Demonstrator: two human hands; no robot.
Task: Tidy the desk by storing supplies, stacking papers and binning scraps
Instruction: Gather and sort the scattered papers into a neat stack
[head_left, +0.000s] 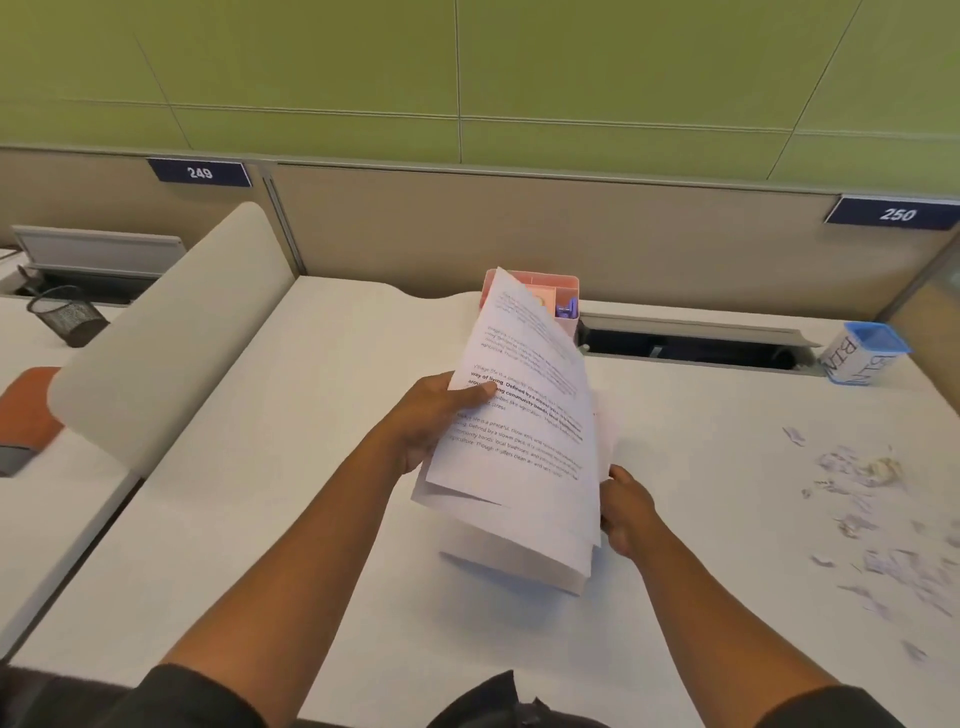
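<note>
- Two hands clamped on one sheaf of papers (519, 441), raised off the white desk (260, 519) at centre: left hand (431, 421) with thumb across the text, right hand (626, 506) pinching the near right edge (probably to square the sheets).
- Paper scraps (872, 499) strewn right, unbinned.
- Farther off, pink organizer (563, 291) behind the sheets; blue-lidded bin (865, 353) far right.
- Beyond, beige partition (519, 234), green wall (467, 62).

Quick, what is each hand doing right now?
Left hand: grips the stack of papers at its left edge, thumb on top.
Right hand: holds the stack's right edge, fingers curled round it.
</note>
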